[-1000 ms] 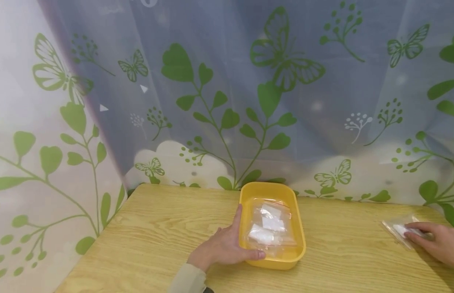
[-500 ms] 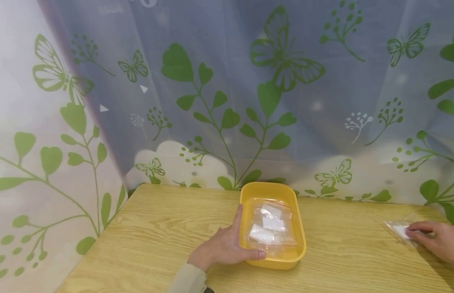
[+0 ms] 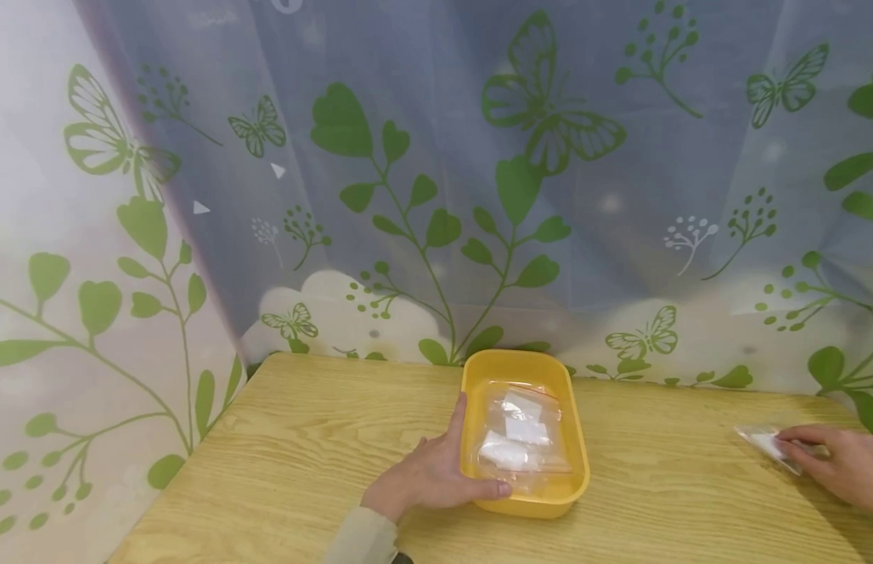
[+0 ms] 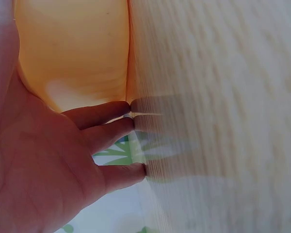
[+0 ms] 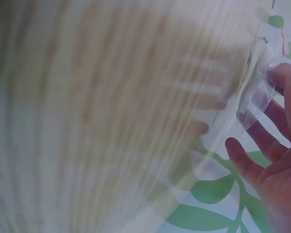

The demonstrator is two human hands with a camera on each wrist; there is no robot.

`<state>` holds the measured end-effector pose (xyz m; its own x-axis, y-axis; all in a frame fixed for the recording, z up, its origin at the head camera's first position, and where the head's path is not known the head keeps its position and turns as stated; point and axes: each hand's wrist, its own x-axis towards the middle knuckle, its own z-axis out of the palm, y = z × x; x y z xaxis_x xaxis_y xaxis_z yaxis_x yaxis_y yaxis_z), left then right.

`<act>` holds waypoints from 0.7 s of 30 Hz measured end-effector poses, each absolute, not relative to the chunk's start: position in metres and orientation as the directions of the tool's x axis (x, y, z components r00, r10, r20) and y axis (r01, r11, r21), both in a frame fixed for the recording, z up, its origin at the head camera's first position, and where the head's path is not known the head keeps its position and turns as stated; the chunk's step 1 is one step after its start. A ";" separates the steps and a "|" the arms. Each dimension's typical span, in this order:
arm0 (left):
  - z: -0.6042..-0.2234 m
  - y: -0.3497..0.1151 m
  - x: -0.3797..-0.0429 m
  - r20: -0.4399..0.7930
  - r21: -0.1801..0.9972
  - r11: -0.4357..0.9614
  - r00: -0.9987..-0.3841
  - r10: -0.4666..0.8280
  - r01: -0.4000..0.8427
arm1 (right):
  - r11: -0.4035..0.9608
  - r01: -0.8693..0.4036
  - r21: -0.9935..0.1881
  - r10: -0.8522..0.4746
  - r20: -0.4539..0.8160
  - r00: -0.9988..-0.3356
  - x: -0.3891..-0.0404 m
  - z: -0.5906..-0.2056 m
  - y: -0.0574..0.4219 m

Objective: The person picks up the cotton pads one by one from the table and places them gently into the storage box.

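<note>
A yellow plastic bin point(image 3: 578, 458) stands on the wooden table, with several clear zip bags point(image 3: 524, 435) holding white contents lying inside. My left hand point(image 3: 436, 470) rests against the bin's near left corner, its thumb over the front rim and index finger along the left side. In the left wrist view the other fingers point(image 4: 119, 175) are straight, their tips at the tabletop. At the far right my right hand point(image 3: 841, 462) pinches a small clear zip bag point(image 3: 763, 442) with something white in it, thumb below and fingers above. The right wrist view shows that bag upright-tilted, close to the table.
The wood-grain table point(image 3: 323, 423) backs onto a blue-grey curtain point(image 3: 422, 196) printed with green leaves and butterflies. A pale printed sheet point(image 3: 91, 235) hangs along the left side. The bin's far end stands close to the curtain.
The pinched zip bag has tilted from lying flatter to standing more edge-on, with the right hand shifting only slightly. The left hand and the bin have stayed in place.
</note>
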<state>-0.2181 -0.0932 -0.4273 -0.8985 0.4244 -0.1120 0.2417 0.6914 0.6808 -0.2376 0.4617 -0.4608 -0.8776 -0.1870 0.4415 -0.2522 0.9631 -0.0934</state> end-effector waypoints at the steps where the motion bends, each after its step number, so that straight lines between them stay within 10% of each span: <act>1: -0.427 -0.093 -0.218 -0.113 0.678 0.694 -0.899 0.424 0.242 | 0.964 -0.249 -0.095 -0.184 0.435 -0.881 -0.237 -0.460 0.460; 21: -0.426 -0.094 -0.217 -0.115 0.681 0.693 -0.900 0.420 0.237 | 0.924 -0.377 -0.065 -0.272 0.580 -0.768 -0.235 -0.460 0.439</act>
<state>-0.2174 -0.0936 -0.4260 -0.9001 0.4203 -0.1152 0.2366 0.6932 0.6808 -0.2345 0.4391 -0.4597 -0.7678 -0.2723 0.5800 -0.3770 0.9239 -0.0653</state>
